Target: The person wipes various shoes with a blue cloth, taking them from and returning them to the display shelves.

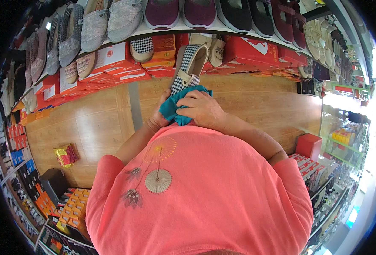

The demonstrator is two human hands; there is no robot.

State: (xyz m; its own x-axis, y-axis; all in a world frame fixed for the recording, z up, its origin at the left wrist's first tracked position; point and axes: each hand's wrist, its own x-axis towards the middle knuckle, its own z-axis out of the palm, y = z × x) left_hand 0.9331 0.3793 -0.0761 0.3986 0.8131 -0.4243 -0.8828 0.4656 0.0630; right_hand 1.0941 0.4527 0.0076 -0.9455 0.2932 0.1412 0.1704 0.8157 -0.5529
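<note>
A flat shoe in black-and-white houndstooth fabric with a beige strap (192, 65) points away from me, just below the shelf edge. My left hand (161, 110) grips its near end from the left, the fingers partly hidden under cloth. A teal cloth (181, 105) lies over that near end. My right hand (202, 108) presses the cloth from the right with bent fingers. Beyond the held shoe, a matching houndstooth shoe (142, 49) rests in front of the boxes at the left, and a beige shoe (216, 52) stands just to the right.
A white shelf (130, 35) ahead bears rows of shoes, with red shoe boxes (248, 52) stacked beneath. On the wooden floor (95, 124) lies a yellow-and-red package (65, 155). Orange boxes (74, 207) are stacked at lower left; a red box (308, 146) stands at right beside a glass case (344, 127).
</note>
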